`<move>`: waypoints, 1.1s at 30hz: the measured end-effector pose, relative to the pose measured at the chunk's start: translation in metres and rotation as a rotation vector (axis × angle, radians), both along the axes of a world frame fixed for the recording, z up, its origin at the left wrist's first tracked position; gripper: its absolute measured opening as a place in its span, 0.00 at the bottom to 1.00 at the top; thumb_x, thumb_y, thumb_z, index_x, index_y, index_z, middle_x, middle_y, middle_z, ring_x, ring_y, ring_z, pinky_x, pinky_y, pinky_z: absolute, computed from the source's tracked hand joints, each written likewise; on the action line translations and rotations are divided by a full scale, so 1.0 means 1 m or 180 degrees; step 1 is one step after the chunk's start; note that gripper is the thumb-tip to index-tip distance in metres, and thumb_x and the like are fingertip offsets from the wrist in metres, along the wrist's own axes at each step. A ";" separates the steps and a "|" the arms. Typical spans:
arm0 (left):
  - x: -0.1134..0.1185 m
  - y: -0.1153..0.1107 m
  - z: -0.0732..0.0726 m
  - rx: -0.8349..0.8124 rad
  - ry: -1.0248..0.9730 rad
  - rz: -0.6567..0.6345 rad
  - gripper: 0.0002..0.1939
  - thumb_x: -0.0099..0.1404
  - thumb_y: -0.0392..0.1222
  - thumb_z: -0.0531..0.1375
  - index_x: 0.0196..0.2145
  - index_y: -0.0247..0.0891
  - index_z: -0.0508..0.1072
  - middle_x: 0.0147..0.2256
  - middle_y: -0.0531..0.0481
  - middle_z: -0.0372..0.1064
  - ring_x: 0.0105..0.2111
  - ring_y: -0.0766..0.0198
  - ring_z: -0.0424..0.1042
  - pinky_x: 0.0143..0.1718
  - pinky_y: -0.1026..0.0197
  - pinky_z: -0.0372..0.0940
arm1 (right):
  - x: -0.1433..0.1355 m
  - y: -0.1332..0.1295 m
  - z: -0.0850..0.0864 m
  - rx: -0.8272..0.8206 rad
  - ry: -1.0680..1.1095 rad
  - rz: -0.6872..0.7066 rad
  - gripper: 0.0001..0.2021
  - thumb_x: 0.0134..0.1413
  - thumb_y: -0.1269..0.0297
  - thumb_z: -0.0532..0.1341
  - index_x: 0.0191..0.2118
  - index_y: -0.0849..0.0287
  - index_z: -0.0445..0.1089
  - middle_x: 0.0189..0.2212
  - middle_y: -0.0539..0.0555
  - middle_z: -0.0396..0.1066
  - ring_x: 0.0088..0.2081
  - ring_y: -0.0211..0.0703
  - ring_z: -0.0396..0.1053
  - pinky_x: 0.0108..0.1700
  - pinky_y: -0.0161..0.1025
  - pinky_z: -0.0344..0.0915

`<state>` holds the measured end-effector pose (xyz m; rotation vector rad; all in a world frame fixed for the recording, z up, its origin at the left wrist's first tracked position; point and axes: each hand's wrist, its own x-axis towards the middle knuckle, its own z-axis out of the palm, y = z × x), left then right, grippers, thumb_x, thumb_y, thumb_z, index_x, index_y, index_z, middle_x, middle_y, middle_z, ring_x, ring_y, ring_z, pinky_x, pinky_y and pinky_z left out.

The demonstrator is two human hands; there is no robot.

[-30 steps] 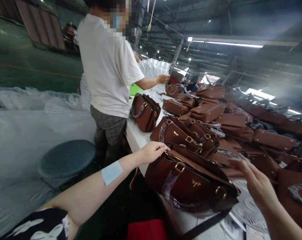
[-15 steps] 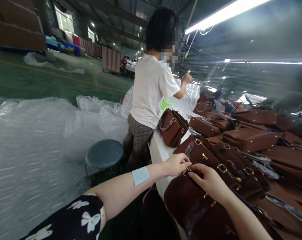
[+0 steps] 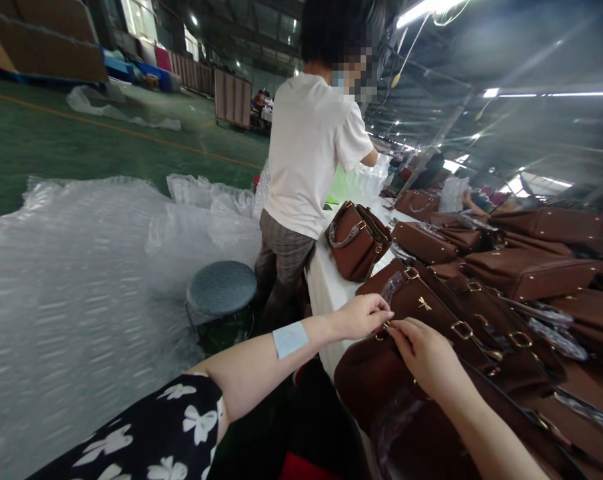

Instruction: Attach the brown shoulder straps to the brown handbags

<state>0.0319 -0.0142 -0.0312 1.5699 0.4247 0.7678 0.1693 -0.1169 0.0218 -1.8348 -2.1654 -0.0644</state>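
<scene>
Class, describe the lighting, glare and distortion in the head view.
Head view: fluorescent tube glares white, upper right; pale haze veils the roof; the scene tilts, green floor included; nearest handbag sits in shadow, front details murky.

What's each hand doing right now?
Left hand: fingers pinched at a small gold clasp on the near brown bag.
Right hand: thumb and fingers pinched at the same clasp.
</scene>
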 end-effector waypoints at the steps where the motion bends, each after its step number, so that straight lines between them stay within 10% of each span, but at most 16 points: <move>1: 0.000 0.000 0.000 -0.0050 -0.0013 0.0005 0.07 0.65 0.42 0.58 0.35 0.35 0.67 0.20 0.59 0.62 0.20 0.72 0.61 0.24 0.67 0.56 | 0.000 0.000 -0.001 0.0057 -0.0135 0.0027 0.16 0.66 0.59 0.50 0.32 0.56 0.71 0.33 0.55 0.74 0.34 0.47 0.73 0.36 0.41 0.64; 8: -0.011 -0.019 -0.003 0.0193 0.0692 0.0796 0.21 0.72 0.53 0.42 0.34 0.37 0.67 0.24 0.51 0.66 0.25 0.64 0.67 0.31 0.61 0.62 | -0.004 -0.002 0.002 0.0579 -0.0540 0.0103 0.13 0.67 0.62 0.52 0.36 0.58 0.72 0.30 0.53 0.71 0.33 0.44 0.70 0.36 0.39 0.62; 12: -0.016 -0.039 -0.010 0.0470 0.1276 0.1037 0.16 0.68 0.52 0.52 0.32 0.38 0.69 0.31 0.47 0.71 0.32 0.60 0.69 0.34 0.60 0.60 | -0.005 -0.004 0.004 0.0676 -0.0763 0.0021 0.12 0.66 0.63 0.53 0.35 0.58 0.72 0.29 0.52 0.70 0.33 0.44 0.70 0.37 0.40 0.61; 29: -0.008 -0.056 -0.008 -0.2057 0.0275 0.0706 0.10 0.59 0.43 0.66 0.31 0.34 0.71 0.20 0.58 0.62 0.18 0.72 0.58 0.18 0.67 0.54 | -0.009 -0.007 0.005 0.0475 -0.0885 0.0029 0.13 0.67 0.62 0.51 0.38 0.58 0.72 0.32 0.55 0.72 0.35 0.45 0.70 0.39 0.41 0.62; 33: -0.015 -0.060 -0.006 -0.0911 0.0335 0.1107 0.08 0.59 0.42 0.64 0.29 0.35 0.73 0.24 0.53 0.68 0.23 0.68 0.65 0.26 0.64 0.61 | -0.007 -0.005 0.004 0.0401 -0.1006 0.0090 0.13 0.67 0.63 0.51 0.37 0.56 0.71 0.32 0.54 0.73 0.35 0.45 0.70 0.37 0.40 0.62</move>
